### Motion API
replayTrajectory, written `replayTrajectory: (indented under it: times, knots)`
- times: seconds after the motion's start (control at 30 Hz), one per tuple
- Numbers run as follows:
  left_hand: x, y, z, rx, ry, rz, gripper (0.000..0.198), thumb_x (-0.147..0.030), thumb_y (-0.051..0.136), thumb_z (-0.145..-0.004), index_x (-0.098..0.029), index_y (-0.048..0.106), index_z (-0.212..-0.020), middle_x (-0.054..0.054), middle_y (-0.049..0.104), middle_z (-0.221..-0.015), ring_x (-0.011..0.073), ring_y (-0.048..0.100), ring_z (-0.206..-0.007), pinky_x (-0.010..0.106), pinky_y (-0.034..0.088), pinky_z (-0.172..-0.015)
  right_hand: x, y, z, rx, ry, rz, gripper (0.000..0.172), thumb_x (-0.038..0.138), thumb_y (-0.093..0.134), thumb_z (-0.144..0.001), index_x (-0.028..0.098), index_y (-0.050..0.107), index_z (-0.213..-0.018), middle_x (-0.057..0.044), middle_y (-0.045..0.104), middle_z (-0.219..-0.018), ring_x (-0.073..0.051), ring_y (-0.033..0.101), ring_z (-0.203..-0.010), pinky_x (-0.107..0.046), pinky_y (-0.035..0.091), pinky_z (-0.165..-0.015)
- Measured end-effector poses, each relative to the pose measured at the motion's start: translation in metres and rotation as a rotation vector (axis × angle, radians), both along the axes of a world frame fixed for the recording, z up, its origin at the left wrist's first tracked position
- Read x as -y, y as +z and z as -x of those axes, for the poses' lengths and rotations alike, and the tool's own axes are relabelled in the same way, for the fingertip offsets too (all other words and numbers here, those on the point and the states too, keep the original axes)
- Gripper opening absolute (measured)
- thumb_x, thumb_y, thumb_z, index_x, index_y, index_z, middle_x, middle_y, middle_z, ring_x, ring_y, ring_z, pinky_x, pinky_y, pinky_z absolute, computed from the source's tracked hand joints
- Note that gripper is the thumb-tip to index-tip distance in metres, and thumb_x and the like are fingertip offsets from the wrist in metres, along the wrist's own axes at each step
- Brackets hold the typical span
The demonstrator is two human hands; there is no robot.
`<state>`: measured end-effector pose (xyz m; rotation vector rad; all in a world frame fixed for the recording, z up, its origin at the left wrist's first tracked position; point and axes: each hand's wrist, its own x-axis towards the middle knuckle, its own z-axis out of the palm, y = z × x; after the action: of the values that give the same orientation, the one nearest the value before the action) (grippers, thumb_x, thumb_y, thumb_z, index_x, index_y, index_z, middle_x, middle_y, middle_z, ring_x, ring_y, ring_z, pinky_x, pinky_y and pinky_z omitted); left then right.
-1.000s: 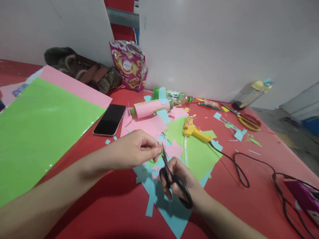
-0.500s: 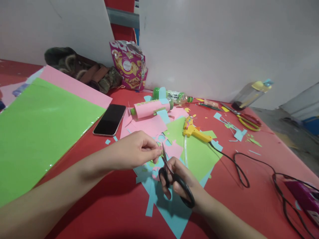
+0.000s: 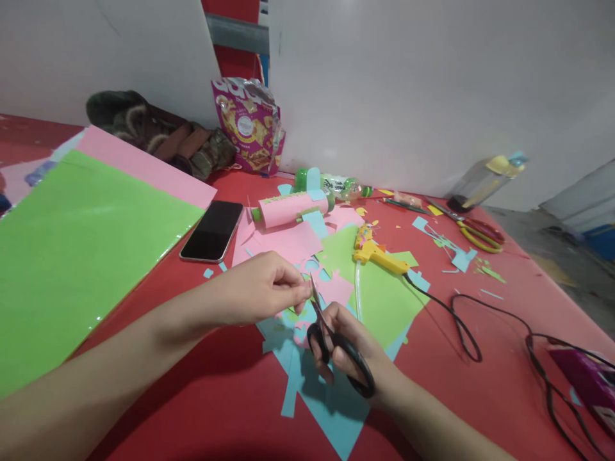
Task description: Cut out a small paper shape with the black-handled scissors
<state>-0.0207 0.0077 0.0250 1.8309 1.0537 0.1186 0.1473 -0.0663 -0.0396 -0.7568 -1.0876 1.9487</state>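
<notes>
Black-handled scissors (image 3: 321, 315) sit in the right hand (image 3: 362, 339), whose fingers are curled about the two loops, above the middle of a red counter (image 3: 192, 397). The blades point away and a little left, their tips just beside the fingertips of the left hand (image 3: 266, 288). That hand has thumb and forefinger pinched together; whatever they may hold is too small to make out.

Beneath the hands is a heap of pink scraps (image 3: 336, 289), blue paper (image 3: 331, 410) and lime paper (image 3: 389, 314). On its right side lies a yellow glue gun (image 3: 384, 260), its black cord (image 3: 456, 320) trailing right. Beyond the heap, a roll of pink paper (image 3: 288, 210) lies around a green bottle, with a labelled drink bottle (image 3: 339, 186) on its side behind.

Left of the heap rests a phone (image 3: 212, 232), then a large green sheet (image 3: 96, 256) over a pink one. A purple snack bag (image 3: 247, 128) stands at the far left, against the wall. Far right are a pair of red-and-yellow scissors (image 3: 480, 235) and a clear water bottle (image 3: 483, 182); near right, a purple box (image 3: 589, 384).
</notes>
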Motion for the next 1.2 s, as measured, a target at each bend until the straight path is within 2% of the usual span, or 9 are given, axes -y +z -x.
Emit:
replayTrajectory:
  times: [0.37,0.77,1.2]
  knots:
    - [0.0,-0.002,-0.001,0.021,0.013,-0.001,0.036,-0.038,0.039,-0.077,-0.013,0.052,-0.055,-0.003,0.035,-0.049,0.0075,0.03,-0.045,0.019,0.023,-0.043,0.0,0.0,0.0,-0.032,-0.013,0.005,0.044,0.05,0.062,-0.064,0.021,0.032,-0.075,0.009,0.043,-0.057,-0.003,0.038,-0.039,-0.021,0.028,-0.046]
    - [0.003,-0.001,-0.003,0.075,0.006,0.031,0.037,-0.04,0.039,-0.078,-0.013,0.05,-0.055,-0.004,0.034,-0.049,0.0054,0.027,-0.042,0.017,0.022,-0.04,0.0,-0.013,-0.002,-0.103,0.021,0.031,0.044,0.049,0.063,-0.064,0.022,0.033,-0.078,0.005,0.046,-0.066,-0.005,0.044,-0.047,-0.022,0.033,-0.049]
    - [0.002,-0.003,-0.002,0.057,0.029,0.056,0.037,-0.04,0.04,-0.078,-0.014,0.051,-0.055,-0.005,0.032,-0.048,0.0056,0.027,-0.04,0.018,0.022,-0.039,0.0,-0.003,-0.001,-0.07,-0.002,0.023,0.046,0.051,0.063,-0.062,0.022,0.031,-0.076,0.007,0.044,-0.061,-0.004,0.039,-0.043,-0.021,0.028,-0.046]
